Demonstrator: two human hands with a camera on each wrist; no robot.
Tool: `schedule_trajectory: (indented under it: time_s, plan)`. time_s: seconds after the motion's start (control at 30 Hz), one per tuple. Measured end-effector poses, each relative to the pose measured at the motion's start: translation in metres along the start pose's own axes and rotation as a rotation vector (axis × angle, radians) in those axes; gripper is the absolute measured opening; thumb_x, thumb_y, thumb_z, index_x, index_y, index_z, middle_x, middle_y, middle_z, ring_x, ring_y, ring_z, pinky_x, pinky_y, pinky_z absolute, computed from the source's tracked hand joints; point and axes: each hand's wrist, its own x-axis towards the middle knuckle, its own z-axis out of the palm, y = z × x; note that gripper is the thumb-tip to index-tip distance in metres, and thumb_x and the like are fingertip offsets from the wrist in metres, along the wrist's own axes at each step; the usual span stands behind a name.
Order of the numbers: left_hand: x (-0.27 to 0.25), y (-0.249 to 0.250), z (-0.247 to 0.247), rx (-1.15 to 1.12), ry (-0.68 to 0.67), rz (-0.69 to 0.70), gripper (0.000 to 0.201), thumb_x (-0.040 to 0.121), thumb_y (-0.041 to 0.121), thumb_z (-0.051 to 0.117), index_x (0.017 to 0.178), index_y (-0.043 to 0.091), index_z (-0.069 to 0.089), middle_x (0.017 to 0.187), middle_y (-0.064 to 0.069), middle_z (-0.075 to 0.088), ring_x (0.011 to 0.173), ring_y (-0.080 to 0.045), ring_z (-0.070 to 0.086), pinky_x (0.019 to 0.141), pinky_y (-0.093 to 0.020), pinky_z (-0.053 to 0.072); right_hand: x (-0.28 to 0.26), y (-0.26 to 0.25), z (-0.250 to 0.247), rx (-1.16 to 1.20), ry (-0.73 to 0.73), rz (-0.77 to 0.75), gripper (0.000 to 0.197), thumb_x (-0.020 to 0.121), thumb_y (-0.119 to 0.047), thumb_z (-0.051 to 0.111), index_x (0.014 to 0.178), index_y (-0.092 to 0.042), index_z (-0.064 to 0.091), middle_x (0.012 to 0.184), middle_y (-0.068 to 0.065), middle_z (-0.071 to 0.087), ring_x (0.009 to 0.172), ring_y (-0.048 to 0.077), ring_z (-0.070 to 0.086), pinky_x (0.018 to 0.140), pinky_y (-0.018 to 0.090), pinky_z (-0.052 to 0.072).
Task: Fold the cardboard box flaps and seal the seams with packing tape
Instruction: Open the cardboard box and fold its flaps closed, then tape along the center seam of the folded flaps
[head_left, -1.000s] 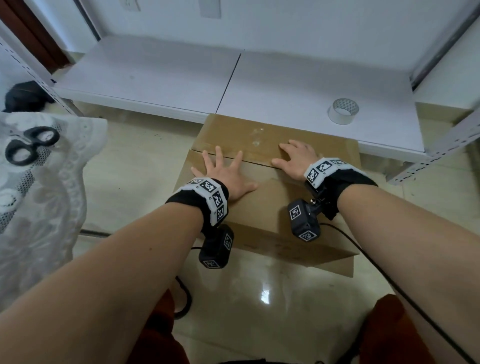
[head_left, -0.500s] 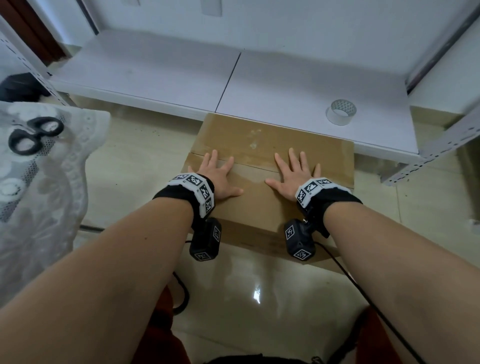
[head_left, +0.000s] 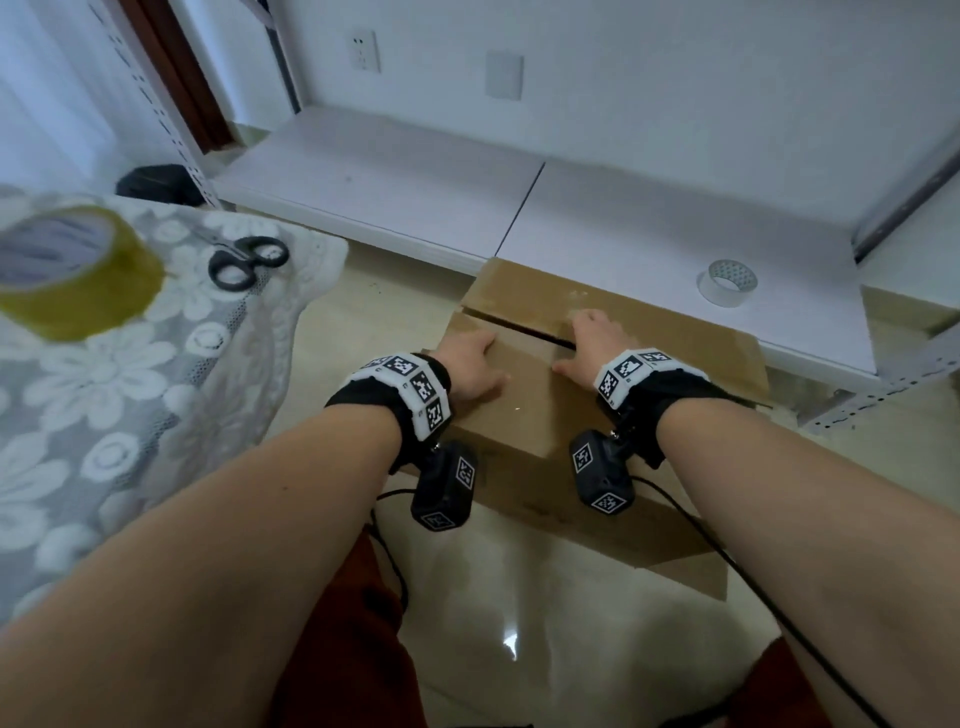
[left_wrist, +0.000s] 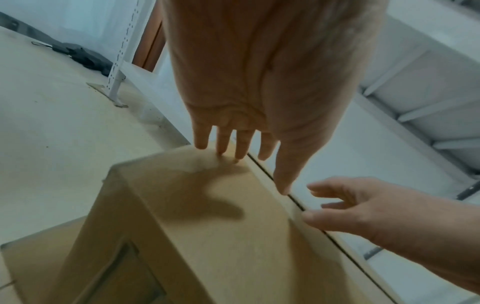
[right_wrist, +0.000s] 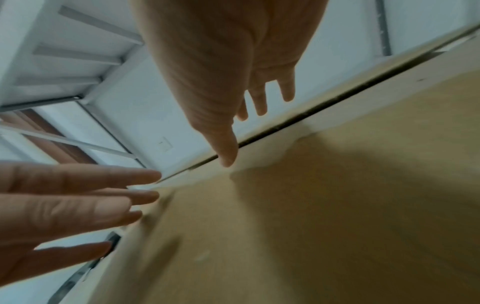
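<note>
Here both hands (head_left: 470, 364) (head_left: 592, 343) hover flat above box (head_left: 519, 415)

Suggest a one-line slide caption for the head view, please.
Both hands, left and right, press the cardboard box flaps down along the untaped seam.

**Layout: box on floor, mid-frame**

Sitting on the floor (head_left: 467, 613) ahead of the knees: cardboard box (head_left: 524, 431), far edge lying against the low shelf board (head_left: 395, 182). Two top flaps lying folded flat, seam gap (head_left: 519, 328) running left-right between them. Resting on the near flap, fingertips at the seam: left hand (head_left: 470, 364) left of centre, right hand (head_left: 592, 345) right of centre. Sitting on the shelf board, behind and right of the box: small tape roll (head_left: 726, 283). Lying far left on the cloth-covered surface (head_left: 130, 395): packing tape roll (head_left: 78, 273) nearest the left edge, scissors (head_left: 247, 260) right of it, well apart from the box.
</note>
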Motion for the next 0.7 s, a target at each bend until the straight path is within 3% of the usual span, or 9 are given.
schedule_trajectory:
  time_s: [0.07, 0.13, 0.23, 0.3, 0.37, 0.43, 0.53, 0.6, 0.7]
  plan:
    - [-0.013, -0.002, -0.012, -0.089, 0.08, -0.017, 0.056, 0.091, 0.021, 0.064, 0.143, 0.014, 0.042, 0.14, -0.008, 0.051, 0.125, -0.024, 0.051, 0.1, -0.03, 0.041, -0.003, -0.022, -0.009, 0.058, 0.035, -0.091, 0.07, 0.088, -0.033, 0.064, 0.145, -0.015, 0.029, 0.15, 0.009, 0.033, 0.135, 0.03, 0.036, 0.11, 0.046, 0.033]
    - [-0.026, -0.007, -0.028, -0.152, 0.199, -0.027, 0.045, 0.087, 0.014, 0.067, 0.131, 0.016, 0.056, 0.129, -0.006, 0.06, 0.116, -0.021, 0.058, 0.096, -0.028, 0.045, -0.007, -0.046, -0.021, 0.096, 0.107, -0.194, 0.068, 0.089, -0.03, 0.062, 0.146, -0.014, 0.027, 0.149, 0.01, 0.036, 0.134, 0.028, 0.038, 0.109, 0.042, 0.034]
    - [-0.048, -0.017, -0.056, -0.216, 0.382, -0.04, 0.008, 0.082, 0.012, 0.072, 0.086, 0.019, 0.071, 0.086, 0.0, 0.072, 0.083, -0.014, 0.069, 0.077, -0.03, 0.057, -0.016, -0.085, -0.038, 0.163, 0.224, -0.328, 0.059, 0.092, -0.025, 0.058, 0.143, -0.015, 0.03, 0.143, 0.011, 0.041, 0.129, 0.027, 0.042, 0.102, 0.037, 0.036]
    - [-0.063, -0.021, -0.073, -0.237, 0.463, -0.018, 0.013, 0.081, 0.017, 0.075, 0.07, 0.017, 0.067, 0.07, 0.0, 0.07, 0.066, -0.012, 0.065, 0.067, -0.03, 0.057, -0.022, -0.109, -0.047, 0.176, 0.26, -0.405, 0.059, 0.093, -0.024, 0.056, 0.145, -0.016, 0.028, 0.144, 0.01, 0.04, 0.13, 0.025, 0.04, 0.102, 0.037, 0.036]
    - [-0.075, -0.024, -0.087, -0.237, 0.591, -0.015, 0.022, 0.081, 0.028, 0.073, 0.064, 0.019, 0.062, 0.069, 0.0, 0.067, 0.066, -0.016, 0.062, 0.064, -0.03, 0.053, -0.027, -0.131, -0.052, 0.158, 0.293, -0.485, 0.058, 0.095, -0.026, 0.053, 0.146, -0.017, 0.026, 0.145, 0.008, 0.039, 0.131, 0.024, 0.039, 0.103, 0.039, 0.039]
    - [-0.086, -0.027, -0.099, -0.159, 0.748, -0.038, 0.023, 0.084, 0.033, 0.068, 0.068, 0.022, 0.057, 0.071, 0.007, 0.06, 0.074, -0.016, 0.058, 0.066, -0.028, 0.046, -0.033, -0.151, -0.054, 0.154, 0.325, -0.564, 0.054, 0.096, -0.023, 0.048, 0.145, -0.018, 0.026, 0.143, 0.008, 0.04, 0.129, 0.025, 0.039, 0.101, 0.042, 0.04]
    - [-0.097, -0.034, -0.107, -0.07, 0.884, -0.032, 0.004, 0.086, 0.023, 0.059, 0.084, 0.02, 0.062, 0.085, 0.004, 0.06, 0.086, -0.018, 0.057, 0.072, -0.029, 0.043, -0.041, -0.177, -0.051, 0.172, 0.363, -0.678, 0.048, 0.093, -0.015, 0.047, 0.14, -0.018, 0.034, 0.133, 0.007, 0.048, 0.12, 0.025, 0.044, 0.09, 0.032, 0.039]
    - [-0.101, -0.043, -0.11, -0.032, 0.957, -0.019, 0.015, 0.084, 0.014, 0.056, 0.096, 0.018, 0.064, 0.107, -0.002, 0.059, 0.104, -0.021, 0.054, 0.084, -0.032, 0.045, -0.047, -0.19, -0.049, 0.191, 0.362, -0.705, 0.05, 0.092, -0.014, 0.047, 0.14, -0.019, 0.034, 0.131, 0.005, 0.049, 0.118, 0.024, 0.045, 0.085, 0.028, 0.037]
    - [-0.108, -0.058, -0.121, 0.093, 1.066, -0.1, 0.041, 0.08, 0.01, 0.058, 0.121, 0.013, 0.055, 0.132, -0.01, 0.044, 0.127, -0.027, 0.036, 0.104, -0.03, 0.031, -0.054, -0.203, -0.049, 0.156, 0.329, -0.717, 0.055, 0.094, -0.015, 0.047, 0.146, -0.015, 0.027, 0.141, 0.008, 0.042, 0.126, 0.024, 0.04, 0.096, 0.035, 0.038]
